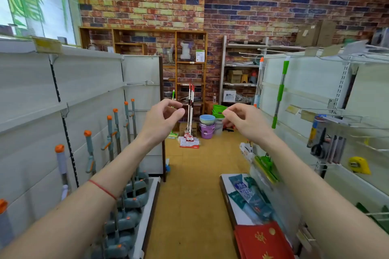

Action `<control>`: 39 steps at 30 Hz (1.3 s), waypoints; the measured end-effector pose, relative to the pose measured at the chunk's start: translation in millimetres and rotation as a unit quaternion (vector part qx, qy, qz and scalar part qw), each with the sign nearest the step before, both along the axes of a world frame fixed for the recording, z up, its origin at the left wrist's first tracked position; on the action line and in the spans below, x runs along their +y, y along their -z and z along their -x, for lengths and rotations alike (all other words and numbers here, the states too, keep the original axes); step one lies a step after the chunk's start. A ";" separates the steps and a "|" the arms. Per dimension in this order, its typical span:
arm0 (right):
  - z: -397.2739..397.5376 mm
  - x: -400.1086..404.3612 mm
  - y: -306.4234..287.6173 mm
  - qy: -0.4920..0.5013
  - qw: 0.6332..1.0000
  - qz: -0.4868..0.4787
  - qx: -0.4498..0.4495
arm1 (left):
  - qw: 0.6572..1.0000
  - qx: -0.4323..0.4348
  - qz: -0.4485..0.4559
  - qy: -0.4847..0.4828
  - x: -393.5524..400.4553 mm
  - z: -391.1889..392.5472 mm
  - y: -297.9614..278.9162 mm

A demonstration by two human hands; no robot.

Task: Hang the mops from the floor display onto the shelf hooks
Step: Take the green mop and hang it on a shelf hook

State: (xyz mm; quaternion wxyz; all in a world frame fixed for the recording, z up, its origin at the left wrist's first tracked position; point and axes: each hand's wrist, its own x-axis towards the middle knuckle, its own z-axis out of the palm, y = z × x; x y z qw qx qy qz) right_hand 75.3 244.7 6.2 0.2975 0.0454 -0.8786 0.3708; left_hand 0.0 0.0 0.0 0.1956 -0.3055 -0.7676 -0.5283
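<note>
Brick-walled aisle ahead: red-handled mops (190, 111) stand on the floor, well beyond both hands. Left hand (162, 120) and right hand (242, 121) hover empty, fingers loosely curled. Likely light, top-heavy poles; grip mid-shaft.

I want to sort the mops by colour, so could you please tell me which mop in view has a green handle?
The green-handled mop hanging on the right shelf; the left row of mops has grey handles with orange caps.
</note>
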 end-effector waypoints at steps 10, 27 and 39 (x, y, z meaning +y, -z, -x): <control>49.6 -15.1 28.2 0.026 0.998 0.049 -0.016 | 1.000 -0.003 0.024 0.004 -16.7 56.2 18.4; 254.4 87.8 46.6 0.012 0.998 0.049 -0.035 | 0.999 -0.015 0.022 -0.024 79.5 249.5 34.4; 408.4 194.4 48.0 -0.026 0.994 0.078 -0.067 | 0.997 -0.047 0.024 -0.047 184.3 399.4 48.4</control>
